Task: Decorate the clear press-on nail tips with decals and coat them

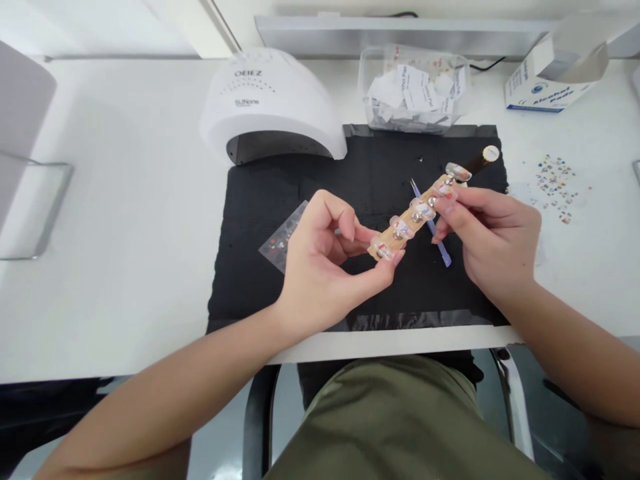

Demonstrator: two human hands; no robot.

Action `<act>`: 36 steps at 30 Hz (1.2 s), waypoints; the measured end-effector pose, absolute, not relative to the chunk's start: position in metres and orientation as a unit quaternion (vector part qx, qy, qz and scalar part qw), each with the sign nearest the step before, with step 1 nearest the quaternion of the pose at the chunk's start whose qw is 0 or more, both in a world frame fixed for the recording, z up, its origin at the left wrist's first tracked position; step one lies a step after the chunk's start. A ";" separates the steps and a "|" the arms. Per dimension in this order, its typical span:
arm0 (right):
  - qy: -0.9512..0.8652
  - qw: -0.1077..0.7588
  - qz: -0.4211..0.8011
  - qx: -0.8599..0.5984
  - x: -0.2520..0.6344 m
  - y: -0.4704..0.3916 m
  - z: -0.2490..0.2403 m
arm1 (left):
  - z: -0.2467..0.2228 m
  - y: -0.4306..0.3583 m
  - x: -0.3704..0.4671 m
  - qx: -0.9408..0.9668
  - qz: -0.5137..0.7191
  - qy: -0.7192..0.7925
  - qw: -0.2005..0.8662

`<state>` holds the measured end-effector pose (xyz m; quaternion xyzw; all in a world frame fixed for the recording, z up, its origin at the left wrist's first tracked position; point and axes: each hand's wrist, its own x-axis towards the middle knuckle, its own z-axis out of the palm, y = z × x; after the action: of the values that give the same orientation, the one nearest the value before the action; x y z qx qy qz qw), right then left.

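The stick (409, 215) of false nails (401, 227) slants above the mat (245, 267) — the left hand (325, 260) pinches its near end, the right hand (500, 237) a nail (443, 191) towards its far end. Tweezers (443, 251) lie beneath; a lamp (275, 100) stands beyond.

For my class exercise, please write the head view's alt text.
The left hand holds a wooden strip of decorated false nails; the right hand pinches one, above purple tweezers on a black mat. Behind stand a white domed device and a clear box of packets.
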<state>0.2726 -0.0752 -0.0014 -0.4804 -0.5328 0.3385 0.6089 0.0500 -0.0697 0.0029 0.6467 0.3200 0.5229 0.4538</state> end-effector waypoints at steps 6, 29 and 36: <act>-0.537 0.613 0.329 -0.478 0.273 -0.075 -0.003 | 0.000 -0.070 0.052 0.646 0.537 0.310 0.446; -0.516 0.613 0.343 -0.491 0.273 -0.075 -0.002 | 0.003 -0.073 0.054 0.634 0.534 0.321 0.458; -0.526 0.609 0.340 -0.487 0.273 -0.075 -0.004 | -0.002 -0.070 0.055 0.618 0.547 0.324 0.463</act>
<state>0.2735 -0.0755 -0.0044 -0.4875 -0.5258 0.3396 0.6087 0.0546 -0.0699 -0.0024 0.6181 0.3241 0.5467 0.4626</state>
